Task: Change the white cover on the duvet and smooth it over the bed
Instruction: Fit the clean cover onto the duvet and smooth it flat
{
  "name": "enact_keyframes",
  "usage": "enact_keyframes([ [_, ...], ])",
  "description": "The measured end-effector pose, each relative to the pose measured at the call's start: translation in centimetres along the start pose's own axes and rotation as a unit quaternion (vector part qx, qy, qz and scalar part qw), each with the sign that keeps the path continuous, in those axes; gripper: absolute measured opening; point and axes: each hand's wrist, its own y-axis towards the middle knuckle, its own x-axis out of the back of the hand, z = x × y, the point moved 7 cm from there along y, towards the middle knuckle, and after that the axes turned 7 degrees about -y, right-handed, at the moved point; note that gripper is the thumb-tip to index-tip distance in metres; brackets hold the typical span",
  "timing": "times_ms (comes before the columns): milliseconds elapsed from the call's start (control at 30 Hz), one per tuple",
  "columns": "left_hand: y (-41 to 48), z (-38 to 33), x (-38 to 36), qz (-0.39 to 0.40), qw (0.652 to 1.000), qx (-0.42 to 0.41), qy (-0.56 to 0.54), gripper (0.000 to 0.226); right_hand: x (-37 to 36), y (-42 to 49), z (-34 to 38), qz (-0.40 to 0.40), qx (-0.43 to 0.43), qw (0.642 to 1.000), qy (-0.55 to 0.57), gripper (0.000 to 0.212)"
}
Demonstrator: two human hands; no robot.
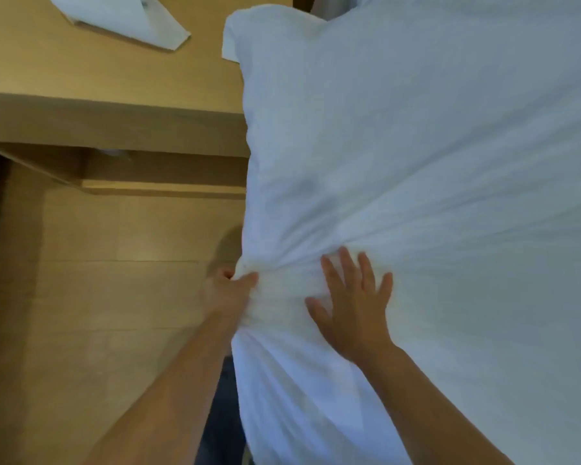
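Lower centre: gripping bunched, creased white cover (416, 162) with left hand (228, 292); pressing right hand (353, 313) flat, splayed, on the soft fabric. Upper left: smooth wooden bench (81, 78).

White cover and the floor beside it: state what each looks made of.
The white cover: woven fabric, likely cotton, matte; it gathers in fine radiating creases where the left hand grips its edge. The floor: wood or wood-look laminate, light tan with a soft sheen; straight plank seams show, but blur hides any grain.
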Motion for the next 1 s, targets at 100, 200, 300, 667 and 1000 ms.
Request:
enact_keyframes([
  [100, 2.2, -0.6, -3.7, 0.058, 0.996, 0.069, -0.016, 0.028, -1.7, 1.6, 0.9, 0.055, -0.023, 0.998, -0.024, 0.073],
  [200, 2.4, -1.4, -6.4, 0.183, 0.962, 0.174, -0.101, 0.012, 0.6, 3.1, 1.1, 0.018, -0.05, 0.998, 0.025, 0.068],
  [300, 2.7, -4.6, -8.8, 0.301, 0.935, 0.156, -0.104, 0.009, 4.4, 4.1, 1.0, -0.086, -0.039, 0.995, 0.024, 0.062],
  [667, -1.5, -15.7, -8.2, 0.368, 0.897, 0.039, -0.243, 0.028, 12.8, 6.7, -1.0, -0.204, -0.029, 0.968, 0.144, 0.07],
  [1000, 3.5, -21.1, -1.1, -0.113, 0.95, -0.227, 0.181, 0.025, 11.7, 12.8, -5.5, -0.053, 0.032, 0.998, 0.013, 0.073],
])
